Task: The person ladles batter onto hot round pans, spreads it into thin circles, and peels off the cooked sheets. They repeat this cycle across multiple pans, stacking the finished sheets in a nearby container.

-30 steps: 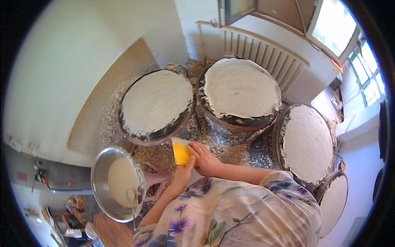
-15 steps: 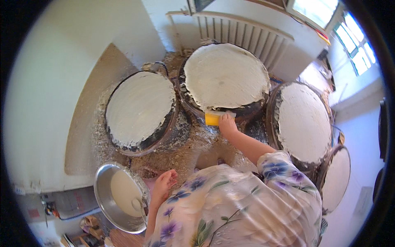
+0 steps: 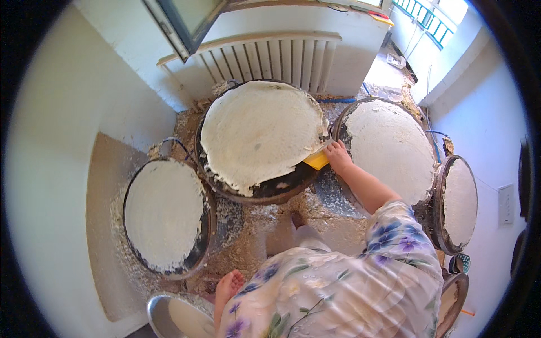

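Note:
My right hand (image 3: 340, 157) grips a flat yellow scraper (image 3: 316, 160) at the near right rim of the large middle griddle. The scraper's edge meets the pale sheet of batter (image 3: 259, 132) spread over that griddle. Along the near rim, a strip of the dark griddle surface (image 3: 282, 185) shows bare, and the batter edge there is ragged. Low in the picture, beside my body, my left hand (image 3: 229, 284) is loosely curled with nothing visible in it. Just left of it stands a metal bowl (image 3: 159, 312) of pale liquid batter, partly cut off by the lower edge.
Batter also covers a griddle on the left (image 3: 163, 217), one on the right (image 3: 389, 149) and a smaller-looking one (image 3: 459, 203) farther right. Behind the middle griddle is a radiator (image 3: 265, 62), with an open window sash (image 3: 189, 25) above. Dried scraps litter the floor (image 3: 253, 225).
My right hand has moved the scraper rightward along the middle griddle's near rim. The view has shifted, so the left griddle and bowl sit lower. My left hand remains by my body, fingers more curled.

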### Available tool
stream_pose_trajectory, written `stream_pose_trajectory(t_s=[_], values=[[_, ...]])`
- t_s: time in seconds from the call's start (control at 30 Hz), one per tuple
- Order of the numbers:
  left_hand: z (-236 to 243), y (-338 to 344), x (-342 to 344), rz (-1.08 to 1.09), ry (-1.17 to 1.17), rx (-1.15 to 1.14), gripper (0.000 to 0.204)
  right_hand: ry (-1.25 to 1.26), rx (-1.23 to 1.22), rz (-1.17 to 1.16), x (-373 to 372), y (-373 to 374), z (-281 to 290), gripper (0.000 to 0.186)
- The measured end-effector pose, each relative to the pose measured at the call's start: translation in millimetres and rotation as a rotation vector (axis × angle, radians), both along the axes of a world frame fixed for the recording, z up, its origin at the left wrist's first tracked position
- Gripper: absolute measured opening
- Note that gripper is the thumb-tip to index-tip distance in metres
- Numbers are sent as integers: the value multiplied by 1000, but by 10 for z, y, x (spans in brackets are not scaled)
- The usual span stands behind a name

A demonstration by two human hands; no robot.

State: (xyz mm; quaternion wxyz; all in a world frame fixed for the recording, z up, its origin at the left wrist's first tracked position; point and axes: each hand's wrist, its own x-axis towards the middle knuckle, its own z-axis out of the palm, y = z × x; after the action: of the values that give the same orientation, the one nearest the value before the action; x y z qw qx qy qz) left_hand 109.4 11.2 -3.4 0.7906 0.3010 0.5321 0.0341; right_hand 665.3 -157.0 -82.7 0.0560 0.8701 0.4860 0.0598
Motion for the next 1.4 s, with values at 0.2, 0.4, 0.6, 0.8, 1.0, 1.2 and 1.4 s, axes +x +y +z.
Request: stream_pose_trajectory(t_s=[0.2,0.4,0.6,0.8,1.0,1.2,1.4], values=[[64,371,930,-126,131,106,26,-87,18,-22,1160,216,-135,22],[-101,1180,2058,-177,214,461,30,240,395,-646,2193,630,74,13],[-554,2131,2838,-116,343,720,35,449,624,-618,1951,620,444,14],[-983,2742,3117,-55,396,603,31,250,312,12,1361,536,358,40],[-1021,2804,3244,-50,460,451,26,198,300,54,1106,487,48,39],[-941,2749,3323,-54,249,346,30,287,305,63,803,340,28,40],[-586,2506,3496,-197,522,657,36,423,275,131,418,278,304,39]])
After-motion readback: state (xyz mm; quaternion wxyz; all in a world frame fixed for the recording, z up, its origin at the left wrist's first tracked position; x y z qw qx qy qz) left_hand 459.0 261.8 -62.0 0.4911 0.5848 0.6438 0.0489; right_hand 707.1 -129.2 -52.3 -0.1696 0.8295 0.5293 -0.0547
